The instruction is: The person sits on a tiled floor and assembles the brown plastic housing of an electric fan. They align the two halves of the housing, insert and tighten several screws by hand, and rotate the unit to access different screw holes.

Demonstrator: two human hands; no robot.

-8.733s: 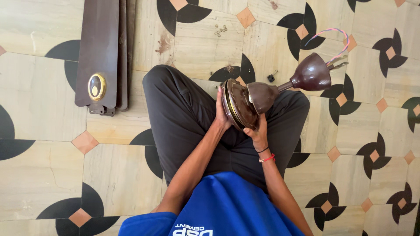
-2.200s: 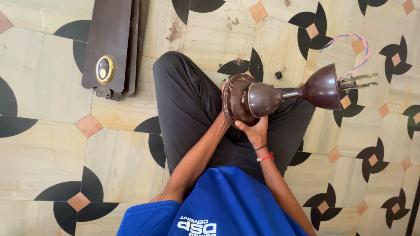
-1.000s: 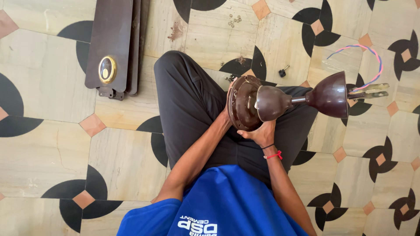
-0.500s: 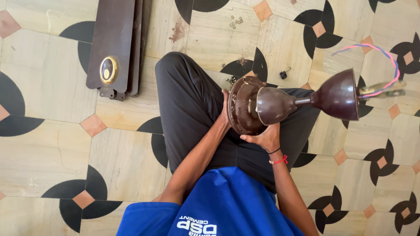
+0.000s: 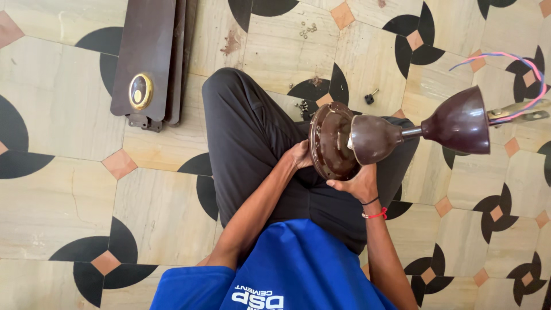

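I sit cross-legged on a tiled floor with a brown ceiling fan motor (image 5: 332,140) tipped on edge over my lap. Its downrod runs to the right through a lower cup (image 5: 373,138) and an upper canopy cup (image 5: 459,120). Twisted pink and blue wires (image 5: 519,57) loop out of the rod's far end. My left hand (image 5: 299,154) grips the motor's left rim. Under the motor's lower edge, my right hand (image 5: 359,185) supports it from below.
A stack of brown fan blades (image 5: 150,60) with a gold emblem lies on the floor at upper left. Several small screws (image 5: 309,27) are scattered at the top. A small dark bolt (image 5: 370,96) lies beside my knee.
The fan motor and downrod have shifted to the right and risen slightly. My right hand followed under the rim; my left hand slid lower on the motor's left edge.
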